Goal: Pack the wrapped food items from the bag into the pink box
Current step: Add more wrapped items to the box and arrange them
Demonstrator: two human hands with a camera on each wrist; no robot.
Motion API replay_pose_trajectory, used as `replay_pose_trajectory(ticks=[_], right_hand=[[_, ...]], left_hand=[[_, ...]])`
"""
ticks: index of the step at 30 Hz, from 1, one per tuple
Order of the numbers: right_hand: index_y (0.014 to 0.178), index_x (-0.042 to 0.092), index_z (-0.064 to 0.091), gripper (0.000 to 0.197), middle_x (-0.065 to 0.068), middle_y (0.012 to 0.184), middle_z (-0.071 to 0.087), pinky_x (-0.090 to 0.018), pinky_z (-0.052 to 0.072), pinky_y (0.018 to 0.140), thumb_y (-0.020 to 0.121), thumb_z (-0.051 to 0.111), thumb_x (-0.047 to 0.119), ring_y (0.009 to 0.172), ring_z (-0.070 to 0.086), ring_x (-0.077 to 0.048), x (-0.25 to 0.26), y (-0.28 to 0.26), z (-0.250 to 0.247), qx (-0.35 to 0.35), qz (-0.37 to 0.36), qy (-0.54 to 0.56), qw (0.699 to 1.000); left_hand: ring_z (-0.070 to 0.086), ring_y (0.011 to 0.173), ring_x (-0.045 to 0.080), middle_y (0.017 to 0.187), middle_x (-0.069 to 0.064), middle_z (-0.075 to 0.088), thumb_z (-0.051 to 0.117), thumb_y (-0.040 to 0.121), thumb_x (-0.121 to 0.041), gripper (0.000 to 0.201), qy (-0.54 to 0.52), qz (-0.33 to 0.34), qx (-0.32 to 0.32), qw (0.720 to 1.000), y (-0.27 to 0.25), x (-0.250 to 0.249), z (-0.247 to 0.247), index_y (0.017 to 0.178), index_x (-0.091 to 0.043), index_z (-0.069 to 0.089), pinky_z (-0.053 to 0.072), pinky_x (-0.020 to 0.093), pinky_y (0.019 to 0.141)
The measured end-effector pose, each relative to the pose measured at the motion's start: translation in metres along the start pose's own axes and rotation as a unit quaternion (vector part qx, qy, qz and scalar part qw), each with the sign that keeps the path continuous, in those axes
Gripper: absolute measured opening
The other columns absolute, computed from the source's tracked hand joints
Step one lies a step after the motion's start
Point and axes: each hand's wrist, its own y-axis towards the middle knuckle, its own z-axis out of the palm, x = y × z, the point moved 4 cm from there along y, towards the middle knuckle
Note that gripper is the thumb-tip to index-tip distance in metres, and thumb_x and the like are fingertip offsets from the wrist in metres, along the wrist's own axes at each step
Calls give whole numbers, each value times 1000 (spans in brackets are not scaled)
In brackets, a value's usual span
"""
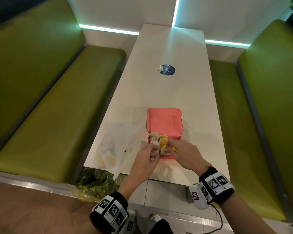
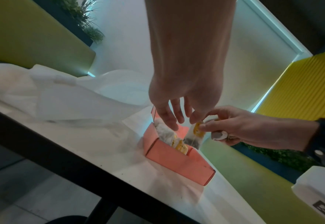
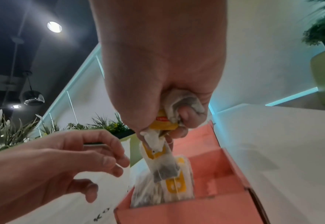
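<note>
Right hand (image 3: 158,91): grips tea bags (image 3: 163,163) over box (image 1: 164,122).
Left hand (image 1: 146,159): fingers loose, holding nothing, beside box.
Bag (image 1: 115,149): left of box.

Café booth: green benches (image 1: 46,105) flanking long white table (image 1: 159,92), pendant lamps (image 3: 33,95).

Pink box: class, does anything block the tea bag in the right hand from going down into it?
Nothing visible. The tea bag hangs from the right hand over the open pink box; the left hand stays beside it.

White table (image 1: 167,92), open pink box (image 1: 164,122) near its front edge, white bag (image 1: 115,149) beside it, blue sticker (image 1: 168,70) farther back
</note>
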Motion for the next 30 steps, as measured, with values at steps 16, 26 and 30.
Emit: replay_pose_trajectory(ticks=[16,26,30], right_hand=[[106,28,54,10,5,106,59,-33,42,66,99,50,34,94,60,-21,-22,24,55,1,35,45,998],[104,25,53,11,7,105,54,-32,43,63,95,58,29,93,56,-19,-21,30,55,-41,19,29,999],[89,27,57,7,13,87,59,-36,47,65,89,64,25,81,55,-13,-19,33,51,-56,25,119,991]], left_hand=[[52,120,27,124,1,65,54,91,-34,38,310,121,135,933,-4,16,50,124,-15,61,48,41,99],[50,120,30,126,4,62,55,90,-32,46,323,120,141,928,-8,17,54,131,-12,53,45,44,104],[48,119,31,129,6,58,55,90,-31,42,313,114,152,931,-7,17,53,128,-13,54,44,44,103]])
